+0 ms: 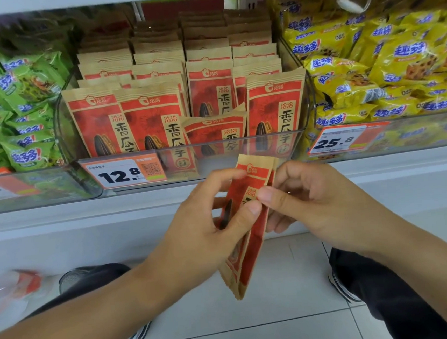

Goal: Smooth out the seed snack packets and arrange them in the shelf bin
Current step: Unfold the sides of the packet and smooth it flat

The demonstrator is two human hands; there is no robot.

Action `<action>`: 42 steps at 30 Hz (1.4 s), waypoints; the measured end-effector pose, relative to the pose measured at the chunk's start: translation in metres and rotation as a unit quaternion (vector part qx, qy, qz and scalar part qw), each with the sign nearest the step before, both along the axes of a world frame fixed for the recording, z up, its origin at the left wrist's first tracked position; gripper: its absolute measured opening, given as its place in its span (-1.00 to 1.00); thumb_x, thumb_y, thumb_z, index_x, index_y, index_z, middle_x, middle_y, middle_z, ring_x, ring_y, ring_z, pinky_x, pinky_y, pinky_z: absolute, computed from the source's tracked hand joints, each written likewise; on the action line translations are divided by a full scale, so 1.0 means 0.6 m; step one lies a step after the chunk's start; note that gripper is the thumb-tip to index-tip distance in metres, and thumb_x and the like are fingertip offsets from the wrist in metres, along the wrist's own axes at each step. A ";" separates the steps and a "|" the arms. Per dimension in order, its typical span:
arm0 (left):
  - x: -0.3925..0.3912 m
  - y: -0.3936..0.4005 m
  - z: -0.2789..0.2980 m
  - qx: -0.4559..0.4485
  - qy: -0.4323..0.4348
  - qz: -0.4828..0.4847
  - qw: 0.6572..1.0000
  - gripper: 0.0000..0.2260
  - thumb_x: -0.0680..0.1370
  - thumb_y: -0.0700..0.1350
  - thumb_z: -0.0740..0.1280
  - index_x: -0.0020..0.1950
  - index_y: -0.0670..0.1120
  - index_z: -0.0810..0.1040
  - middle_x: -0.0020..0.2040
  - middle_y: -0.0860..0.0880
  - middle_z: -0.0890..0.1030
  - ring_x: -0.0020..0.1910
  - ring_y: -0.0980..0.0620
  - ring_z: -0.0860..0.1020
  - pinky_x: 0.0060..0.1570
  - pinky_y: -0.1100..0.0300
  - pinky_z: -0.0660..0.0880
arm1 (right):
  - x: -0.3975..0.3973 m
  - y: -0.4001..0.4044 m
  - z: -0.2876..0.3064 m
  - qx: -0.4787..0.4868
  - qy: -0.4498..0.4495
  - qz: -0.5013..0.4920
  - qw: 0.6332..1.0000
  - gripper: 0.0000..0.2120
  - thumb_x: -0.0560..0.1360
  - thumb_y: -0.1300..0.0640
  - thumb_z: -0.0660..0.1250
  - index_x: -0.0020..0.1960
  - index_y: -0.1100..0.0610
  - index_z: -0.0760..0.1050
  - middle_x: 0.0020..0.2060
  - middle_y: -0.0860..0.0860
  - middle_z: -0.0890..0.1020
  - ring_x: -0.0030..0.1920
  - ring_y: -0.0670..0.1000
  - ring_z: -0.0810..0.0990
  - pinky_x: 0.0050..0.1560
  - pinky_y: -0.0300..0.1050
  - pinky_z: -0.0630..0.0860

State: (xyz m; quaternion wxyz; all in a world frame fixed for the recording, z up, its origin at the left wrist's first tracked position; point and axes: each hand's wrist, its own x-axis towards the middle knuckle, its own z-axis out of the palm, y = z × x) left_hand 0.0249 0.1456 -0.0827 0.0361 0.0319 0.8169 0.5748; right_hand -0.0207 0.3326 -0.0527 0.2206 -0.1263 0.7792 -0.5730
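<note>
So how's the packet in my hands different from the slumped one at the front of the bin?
The held packet is outside the bin, pinched by both hands, turned nearly edge-on. The slumped packet sits low inside, facing front, tilted. Both share the red-and-brown design.

red-brown packet (pixel 244 221) upright before bin (pixel 188 156)

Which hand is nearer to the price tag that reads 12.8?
Left. The left hand is just below and right of the 12.8 tag, gripping the held packet. The right hand grips the packet's other side, farther right.
</note>
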 end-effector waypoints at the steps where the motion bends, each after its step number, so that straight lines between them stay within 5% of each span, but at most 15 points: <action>1: 0.001 0.001 0.000 0.010 -0.005 -0.003 1.000 -0.63 0.46 0.24 0.31 0.24 0.21 0.47 0.13 0.26 0.56 0.15 0.24 0.57 0.00 0.34 0.55 | 0.001 -0.002 0.000 -0.009 0.001 0.002 1.000 -0.68 0.47 0.05 0.36 -0.04 0.34 0.50 -0.26 0.17 0.70 -0.29 0.09 0.71 -0.21 -0.05 0.66; 6: 0.005 0.008 0.009 0.031 -0.027 -0.012 0.999 -0.69 0.50 0.24 0.21 0.12 0.10 0.46 0.00 0.18 0.64 -0.01 0.21 0.62 -0.10 0.38 0.51 | 0.003 -0.007 -0.001 -0.030 0.006 0.005 1.000 -0.71 0.47 0.06 0.34 -0.06 0.32 0.51 -0.30 0.15 0.70 -0.35 0.04 0.69 -0.24 -0.08 0.66; 12: 0.013 0.014 0.016 -0.006 -0.041 0.005 0.999 -0.75 0.65 0.07 0.09 -0.16 0.00 0.36 -0.33 -0.04 0.46 -0.30 -0.03 0.43 -0.12 -0.13 0.44 | 0.009 -0.015 -0.011 -0.021 -0.002 0.009 1.000 -0.84 0.57 0.25 0.33 -0.11 0.35 0.48 -0.33 0.16 0.69 -0.39 0.03 0.67 -0.32 -0.16 0.60; 20: 0.005 0.005 0.009 -0.055 -0.019 0.006 0.998 -0.81 0.62 0.01 0.17 -0.19 0.04 0.42 -0.39 0.13 0.48 -0.37 0.16 0.43 -0.25 0.13 0.43 | 0.005 -0.013 -0.009 -0.012 -0.018 0.004 1.000 -0.86 0.57 0.25 0.33 -0.13 0.32 0.49 -0.35 0.13 0.69 -0.40 0.03 0.66 -0.34 -0.19 0.59; 24: 0.004 -0.002 0.020 -0.121 0.000 -0.020 0.992 -0.85 0.60 0.06 0.23 -0.14 0.06 0.46 -0.18 0.16 0.62 -0.31 0.19 0.54 -0.22 0.26 0.49 | 0.001 -0.011 -0.009 0.008 0.007 -0.005 1.000 -0.88 0.56 0.26 0.34 -0.13 0.29 0.50 -0.33 0.15 0.70 -0.38 0.03 0.68 -0.31 -0.12 0.62; 28: 0.005 -0.006 0.027 -0.182 0.023 -0.024 0.983 -0.84 0.60 0.02 0.25 -0.16 0.03 0.46 -0.25 0.09 0.60 -0.31 0.12 0.55 -0.23 0.13 0.50 | 0.003 -0.009 -0.006 0.008 -0.004 0.004 1.000 -0.88 0.52 0.26 0.39 -0.08 0.32 0.51 -0.32 0.14 0.70 -0.35 0.05 0.69 -0.25 -0.10 0.63; 32: 0.009 -0.007 0.021 -0.147 0.009 0.003 0.989 -0.83 0.62 -0.06 0.25 -0.17 -0.02 0.43 -0.33 -0.04 0.63 -0.34 -0.02 0.62 -0.25 -0.09 0.55 | 0.013 -0.016 -0.006 0.062 0.018 0.039 0.997 -0.86 0.50 0.15 0.45 -0.13 0.21 0.55 -0.33 0.11 0.69 -0.34 0.04 0.69 -0.25 -0.11 0.62; 37: 0.005 -0.009 0.018 -0.139 -0.006 0.035 0.990 -0.83 0.62 -0.02 0.24 -0.17 0.00 0.43 -0.32 -0.05 0.62 -0.38 -0.02 0.63 -0.28 -0.12 0.58 | 0.028 -0.022 0.002 0.237 0.061 0.144 0.959 -0.75 0.45 -0.08 0.49 -0.27 0.06 0.56 -0.36 -0.10 0.67 -0.38 -0.13 0.60 -0.27 -0.13 0.56; 42: 0.006 -0.005 0.021 -0.109 -0.031 0.042 0.993 -0.82 0.63 -0.01 0.21 -0.14 -0.02 0.39 -0.32 -0.04 0.62 -0.39 0.08 0.65 -0.26 -0.03 0.62 | 0.023 -0.017 0.007 0.227 0.035 0.146 0.962 -0.79 0.53 0.06 0.41 -0.23 0.12 0.54 -0.35 -0.04 0.70 -0.35 -0.17 0.66 -0.31 -0.19 0.57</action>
